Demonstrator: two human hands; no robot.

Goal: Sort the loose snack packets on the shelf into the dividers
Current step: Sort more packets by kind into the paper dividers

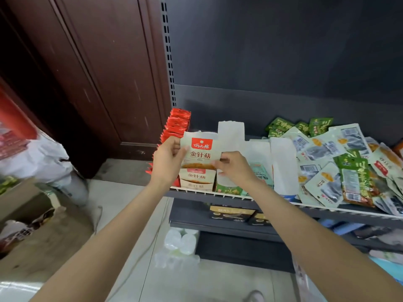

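Filing step: my left hand (169,156) and right hand (234,165) each pinch a side of one cream packet (200,152), upright above the matching row at the shelf's (327,211) front-left edge. Next: lower it squarely between the dividers (231,136); loose pile (349,164) right awaits
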